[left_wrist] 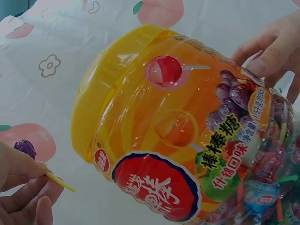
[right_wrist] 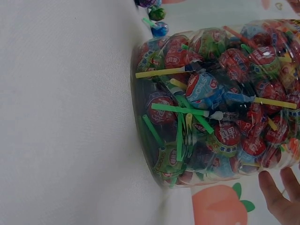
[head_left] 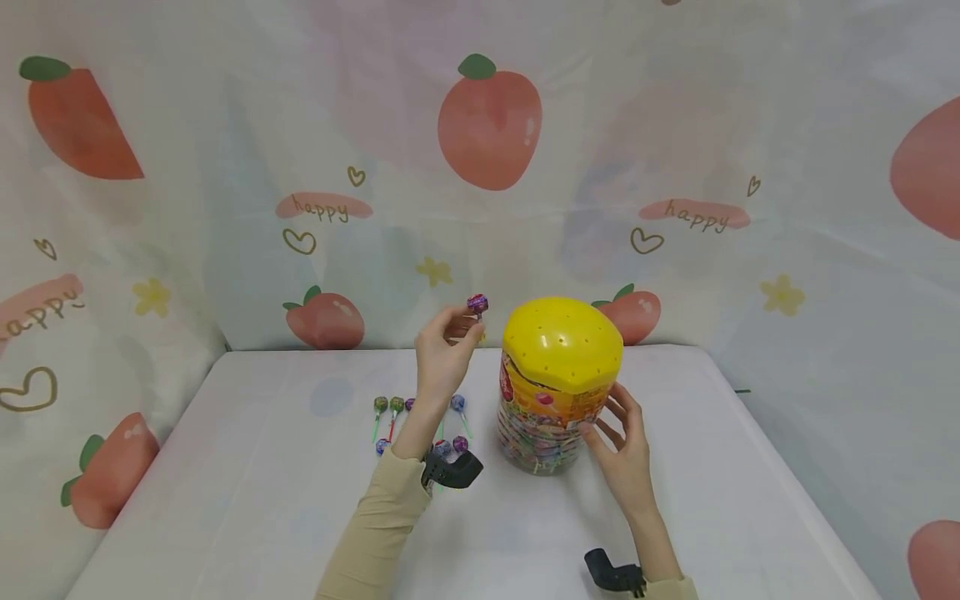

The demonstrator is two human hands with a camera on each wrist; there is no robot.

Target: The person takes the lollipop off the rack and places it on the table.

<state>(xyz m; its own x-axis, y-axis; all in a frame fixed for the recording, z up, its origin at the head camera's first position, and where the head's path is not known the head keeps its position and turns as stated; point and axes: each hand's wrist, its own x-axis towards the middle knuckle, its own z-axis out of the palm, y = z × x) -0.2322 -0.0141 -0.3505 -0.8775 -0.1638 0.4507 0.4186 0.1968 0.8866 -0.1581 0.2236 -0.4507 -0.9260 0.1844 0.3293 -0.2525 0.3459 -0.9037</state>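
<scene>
My left hand (head_left: pixel 444 350) pinches a purple-wrapped lollipop (head_left: pixel 477 304) between thumb and fingers, raised to the left of the jar. Its yellow stick (left_wrist: pixel 61 182) pokes out below the fingers in the left wrist view. A large clear lollipop jar (head_left: pixel 536 437) stands on the table, packed with colourful lollipops. On top of it sits a yellow lid (head_left: pixel 562 343), and an orange label (left_wrist: pixel 187 93) wraps its upper part. My right hand (head_left: pixel 626 454) holds the jar's right side, thumb toward the front and fingers round the side.
Several loose lollipops (head_left: pixel 381 403) lie in rows on the white table (head_left: pixel 247 500), left of the jar and partly hidden behind my left forearm. A cloth printed with peaches (head_left: pixel 491 125) hangs at the back and sides.
</scene>
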